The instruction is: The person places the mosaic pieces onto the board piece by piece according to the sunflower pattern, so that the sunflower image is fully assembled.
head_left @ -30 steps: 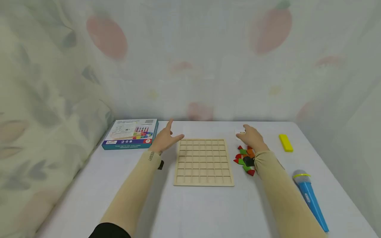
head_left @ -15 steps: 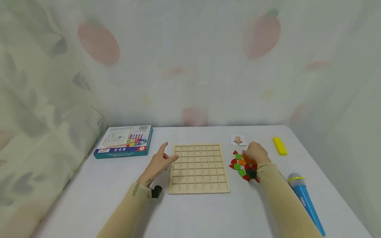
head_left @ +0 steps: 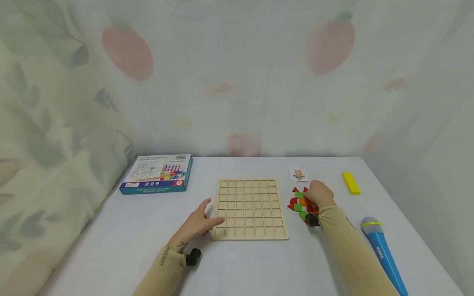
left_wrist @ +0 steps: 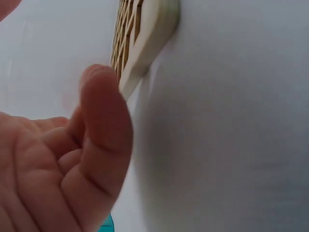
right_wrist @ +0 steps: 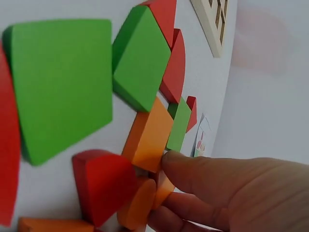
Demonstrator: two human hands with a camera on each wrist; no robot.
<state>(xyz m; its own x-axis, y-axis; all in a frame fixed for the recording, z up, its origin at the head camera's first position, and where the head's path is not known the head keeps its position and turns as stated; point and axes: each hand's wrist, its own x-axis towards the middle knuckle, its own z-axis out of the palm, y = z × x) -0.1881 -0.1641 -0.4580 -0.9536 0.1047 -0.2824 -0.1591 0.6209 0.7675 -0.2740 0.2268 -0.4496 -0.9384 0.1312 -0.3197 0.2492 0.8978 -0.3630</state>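
In the head view, my right hand (head_left: 320, 194) reaches down into a pile of small red, green and orange blocks. The right wrist view has its thumb and fingers pinching an orange block (right_wrist: 165, 190), partly hidden by them. Around it lie another orange block (right_wrist: 152, 135), a red block (right_wrist: 106, 186) and a green block (right_wrist: 63, 82). A square wooden grid board (head_left: 249, 209) lies left of the pile. At its left side, my left hand (head_left: 194, 224) holds nothing, index finger and thumb spread apart; the thumb reaches over the board's edge, contact unclear.
A small picture card (head_left: 298, 174) lies behind the blocks. Further right are a yellow block (head_left: 351, 183) and a blue toy microphone (head_left: 385, 250). A flat game box (head_left: 155, 174) sits at the back left, near a patterned curtain.
My left hand has drawn back from near the box to the board's left side. The right hand has moved from beside the card into the blocks and now pinches an orange one.
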